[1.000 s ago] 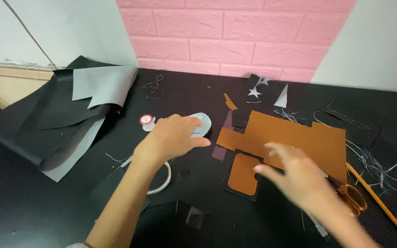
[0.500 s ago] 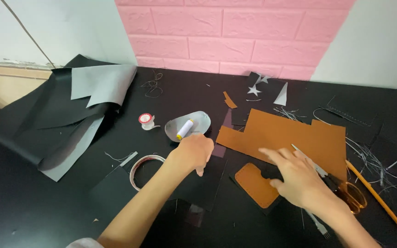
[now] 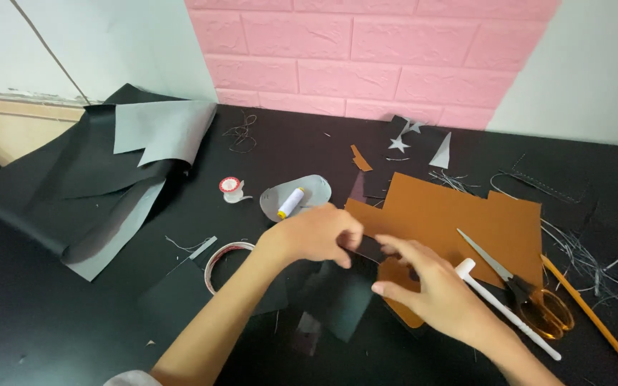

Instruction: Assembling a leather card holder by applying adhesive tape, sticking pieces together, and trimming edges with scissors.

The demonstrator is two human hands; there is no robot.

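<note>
Left hand (image 3: 317, 234) pinches black piece (image 3: 368, 248); right hand (image 3: 423, 286) beside it

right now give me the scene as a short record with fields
surface: black table
left hand: pinching a dark sheet piece
right hand: on a small brown rounded piece
beside right hand: white pen-like tool, scissors, big brown sheet
behind: yellow thread spool on a grey oval
left: tape ring, black and grey sheets
</note>
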